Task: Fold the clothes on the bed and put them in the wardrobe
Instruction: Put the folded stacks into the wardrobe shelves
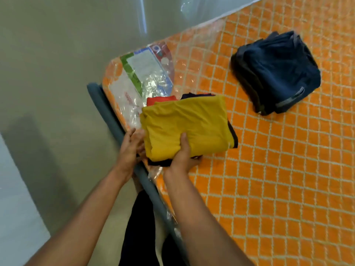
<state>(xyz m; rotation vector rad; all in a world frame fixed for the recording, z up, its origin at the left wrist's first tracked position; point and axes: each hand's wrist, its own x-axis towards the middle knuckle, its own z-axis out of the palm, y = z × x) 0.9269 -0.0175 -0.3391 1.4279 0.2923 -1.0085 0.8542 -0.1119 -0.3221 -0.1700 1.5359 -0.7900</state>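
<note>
My right hand (pixel 182 158) is clamped on the near edge of a stack of folded clothes. The thumb lies on top of the mustard-yellow folded cotton garment (pixel 188 123) and the fingers are curled in underneath, below the dark fabric (pixel 159 163) at the bottom of the stack. My left hand (pixel 131 148) is at the stack's short left end with its fingers fairly straight and spread against the side. It is blurred, so I can't tell whether any fingertips have slipped under yet.

The stack sits at the near corner of the orange mattress with a white lattice pattern (pixel 269 169), which is wrapped in clear plastic. It is just inside the grey bed rail (pixel 107 116), and a red folded layer (pixel 159 99) peeks out at its far edge.

Its long axis runs across my view, from the left hand off to the right. The weight therefore lies mostly beyond and to the right of my grip, and I judge the left hand needs to get under its end before I lift.

A second pile of dark navy folded clothes (pixel 276 73) lies well apart, further up the mattress on my right. The wardrobe is not in view.
</note>
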